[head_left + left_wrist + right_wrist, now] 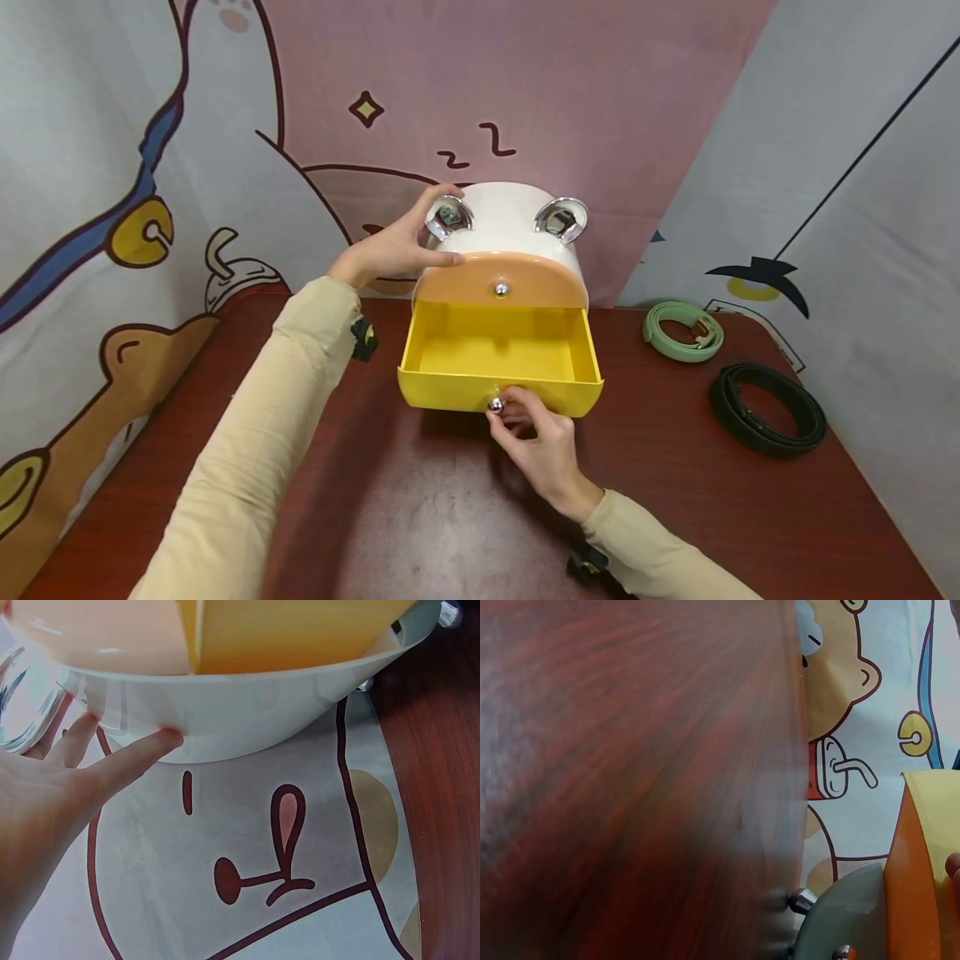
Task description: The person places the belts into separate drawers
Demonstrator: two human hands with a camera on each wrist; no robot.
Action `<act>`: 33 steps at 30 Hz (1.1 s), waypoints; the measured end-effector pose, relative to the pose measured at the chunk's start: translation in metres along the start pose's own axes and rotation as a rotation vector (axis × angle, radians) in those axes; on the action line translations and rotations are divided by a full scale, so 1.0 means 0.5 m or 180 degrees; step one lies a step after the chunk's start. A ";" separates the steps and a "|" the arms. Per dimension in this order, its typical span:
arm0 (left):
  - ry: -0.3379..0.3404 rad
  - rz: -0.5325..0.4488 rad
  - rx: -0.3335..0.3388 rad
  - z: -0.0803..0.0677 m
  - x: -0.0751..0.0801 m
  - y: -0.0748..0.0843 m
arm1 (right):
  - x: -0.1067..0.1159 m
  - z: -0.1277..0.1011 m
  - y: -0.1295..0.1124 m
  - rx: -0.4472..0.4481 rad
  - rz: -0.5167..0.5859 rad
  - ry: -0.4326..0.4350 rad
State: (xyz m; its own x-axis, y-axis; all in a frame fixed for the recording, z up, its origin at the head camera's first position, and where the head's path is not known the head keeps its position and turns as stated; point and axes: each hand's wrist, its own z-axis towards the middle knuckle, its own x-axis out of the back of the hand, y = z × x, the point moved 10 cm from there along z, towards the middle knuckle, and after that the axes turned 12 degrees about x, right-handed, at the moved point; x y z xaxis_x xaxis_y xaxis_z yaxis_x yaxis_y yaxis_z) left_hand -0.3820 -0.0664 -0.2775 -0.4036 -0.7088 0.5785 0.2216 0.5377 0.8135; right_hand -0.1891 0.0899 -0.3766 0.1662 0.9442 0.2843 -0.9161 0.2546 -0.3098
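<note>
- Yellow drawer (501, 367) stood pulled out of the white box (510, 221) on the table (420, 517), nothing visible inside.
- Right hand (542, 442) pinched the drawer's knob (495, 405).
- Left hand (393, 246), fingers straight, braced the box's side.
- Judged step: opening, near done; next likely calls for letting go of the knob.

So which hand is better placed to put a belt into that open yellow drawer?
Probably the right hand: both belts, green and black, lie on its side. The left hand rests on the white box.
</note>
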 end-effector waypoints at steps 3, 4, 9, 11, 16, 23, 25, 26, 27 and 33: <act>0.0020 0.0025 0.0005 -0.001 0.001 0.000 | -0.001 -0.003 -0.002 -0.0012 0.0013 -0.0027; 0.0027 0.0026 0.0002 -0.002 0.001 0.001 | -0.001 -0.004 -0.003 -0.0009 0.0015 -0.0033; 0.0012 0.0021 0.0001 -0.001 -0.001 0.001 | 0.001 -0.006 -0.008 0.0005 0.0037 -0.0029; 0.0006 0.0010 0.0009 -0.001 -0.001 0.000 | 0.002 -0.006 -0.009 0.0018 0.0041 -0.0013; -0.0006 -0.0005 0.0017 0.000 -0.002 -0.001 | 0.008 -0.006 -0.015 0.0114 0.0035 0.0048; -0.0031 -0.0008 -0.0036 0.000 0.000 0.002 | 0.014 -0.005 -0.024 0.0159 0.0026 0.0061; -0.0034 -0.0016 -0.0038 0.000 0.001 0.003 | 0.014 -0.005 -0.024 0.0140 0.0017 0.0033; -0.0037 -0.0013 -0.0038 -0.001 0.001 0.003 | 0.014 -0.005 -0.024 0.0133 0.0007 0.0013; -0.0036 -0.0011 -0.0035 -0.001 0.001 0.003 | 0.013 -0.005 -0.024 0.0125 -0.0002 -0.0007; -0.0039 -0.0004 -0.0015 0.000 0.000 -0.001 | 0.004 -0.009 -0.015 0.0074 0.0032 -0.0131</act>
State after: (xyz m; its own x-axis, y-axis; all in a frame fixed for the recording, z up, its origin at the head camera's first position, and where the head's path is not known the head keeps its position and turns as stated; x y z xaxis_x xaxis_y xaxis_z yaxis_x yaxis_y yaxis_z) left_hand -0.3821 -0.0668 -0.2779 -0.4147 -0.7038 0.5768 0.2252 0.5347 0.8145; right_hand -0.1802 0.0909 -0.3777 0.1422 0.9372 0.3186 -0.9259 0.2397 -0.2919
